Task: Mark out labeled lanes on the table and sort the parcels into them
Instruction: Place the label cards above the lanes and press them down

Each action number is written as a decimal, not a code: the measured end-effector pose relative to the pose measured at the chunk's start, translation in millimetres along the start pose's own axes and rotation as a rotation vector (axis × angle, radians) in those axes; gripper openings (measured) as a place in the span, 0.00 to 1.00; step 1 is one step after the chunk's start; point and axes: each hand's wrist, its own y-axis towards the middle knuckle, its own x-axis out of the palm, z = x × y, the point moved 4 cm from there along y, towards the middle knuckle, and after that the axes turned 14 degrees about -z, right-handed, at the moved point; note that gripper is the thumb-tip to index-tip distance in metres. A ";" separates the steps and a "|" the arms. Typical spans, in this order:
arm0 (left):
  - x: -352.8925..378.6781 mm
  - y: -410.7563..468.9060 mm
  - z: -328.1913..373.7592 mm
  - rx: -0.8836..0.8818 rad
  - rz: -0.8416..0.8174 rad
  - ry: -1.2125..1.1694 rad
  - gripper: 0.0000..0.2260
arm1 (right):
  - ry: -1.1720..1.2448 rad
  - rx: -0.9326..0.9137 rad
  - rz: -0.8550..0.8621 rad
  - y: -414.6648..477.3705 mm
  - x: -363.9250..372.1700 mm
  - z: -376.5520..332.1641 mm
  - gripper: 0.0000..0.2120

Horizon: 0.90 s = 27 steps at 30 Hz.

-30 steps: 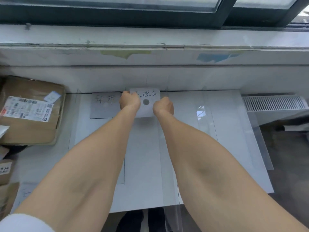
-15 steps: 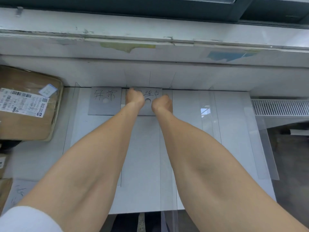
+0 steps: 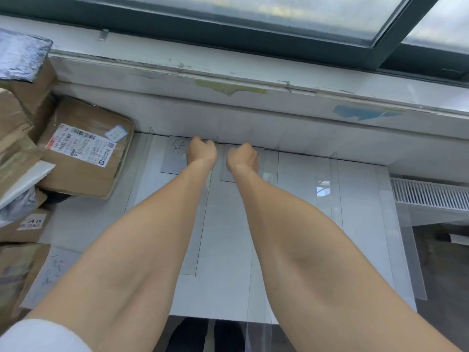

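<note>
Our left hand (image 3: 202, 153) and right hand (image 3: 242, 158) lay knuckles-up at the far edge of the white table (image 3: 355, 199), fingers curled under, so we could not tell whether they gripped anything; the left covered one grey label card (image 3: 173, 158), the right a second card (image 3: 224, 174); drawn lane lines (image 3: 277, 171) crossed the surface; brown parcels (image 3: 83, 158) were stacked at its left, below the windowsill (image 3: 152, 72).

Grey labels (image 3: 172, 158) flat; parcels (image 3: 83, 158) piled left

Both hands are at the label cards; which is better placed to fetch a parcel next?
Left, probably. The left hand is nearer the brown parcel lying to its left; the right hand would have to reach across the left arm.
</note>
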 end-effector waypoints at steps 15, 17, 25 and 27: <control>-219.1 -113.1 -126.3 -0.083 0.296 0.425 0.15 | -0.662 -0.661 -0.274 -154.1 185.9 -118.8 0.14; -236.4 -129.9 -158.3 -0.146 0.277 0.529 0.16 | -0.749 -0.741 -0.314 -177.3 217.9 -117.0 0.14; -269.3 -188.9 -289.8 -0.342 0.187 0.620 0.16 | -1.078 -0.921 -0.425 -231.6 317.3 -87.8 0.15; -269.4 -196.3 -313.5 -0.395 0.138 0.637 0.14 | -1.151 -0.922 -0.432 -235.4 335.2 -78.2 0.15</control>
